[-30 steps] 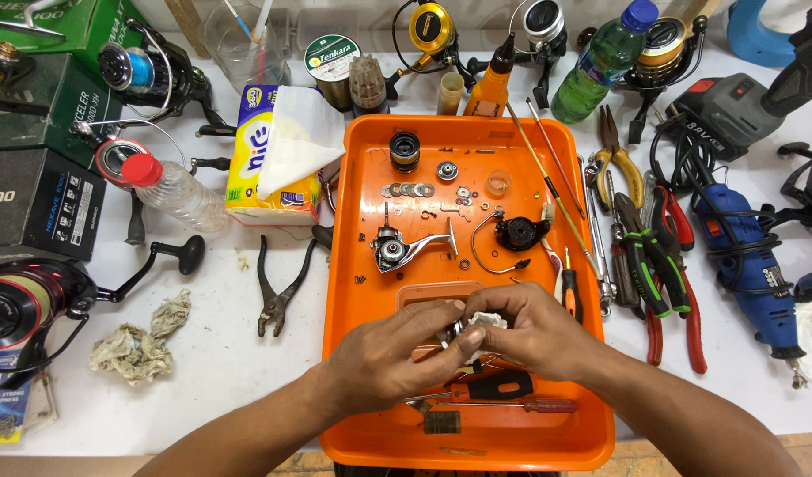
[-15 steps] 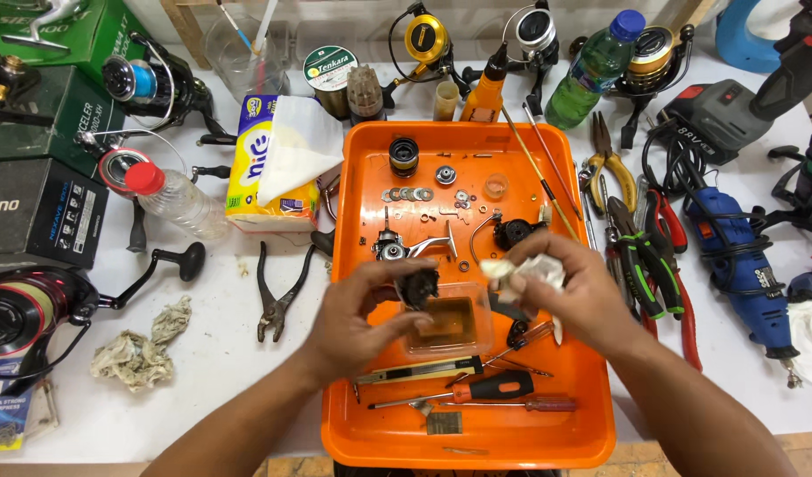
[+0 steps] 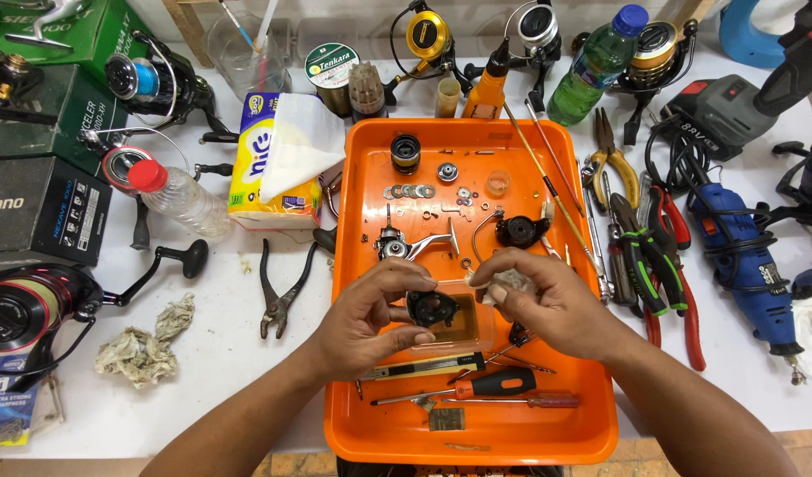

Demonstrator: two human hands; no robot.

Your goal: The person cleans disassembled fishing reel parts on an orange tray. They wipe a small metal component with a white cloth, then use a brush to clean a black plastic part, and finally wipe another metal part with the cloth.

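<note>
My left hand [image 3: 375, 314] holds a small black reel body part [image 3: 431, 306] between thumb and fingers, above a clear shallow dish of brownish liquid [image 3: 463, 331]. My right hand [image 3: 547, 300] pinches a crumpled whitish tissue wad [image 3: 510, 281] right beside that part. Both hands hover over the middle of an orange tray [image 3: 371, 424]. On the tray lie a black spool [image 3: 405, 153], washers [image 3: 410, 191], a reel bail and rotor piece [image 3: 406, 245], a black side cover [image 3: 522, 230] and an orange-handled screwdriver [image 3: 481, 388].
Left of the tray lie black pliers [image 3: 280, 296], a dirty rag [image 3: 145, 344], a tissue pack [image 3: 278, 159] and a small bottle [image 3: 172, 190]. To the right are pliers and cutters [image 3: 645, 247] and a blue rotary tool [image 3: 746, 265]. Fishing reels, boxes and a green bottle [image 3: 591, 62] line the back.
Both hands rose from the tray's lower middle. The left hand lifted the black part over the dish, and the right hand brought the tissue wad back in beside it.
</note>
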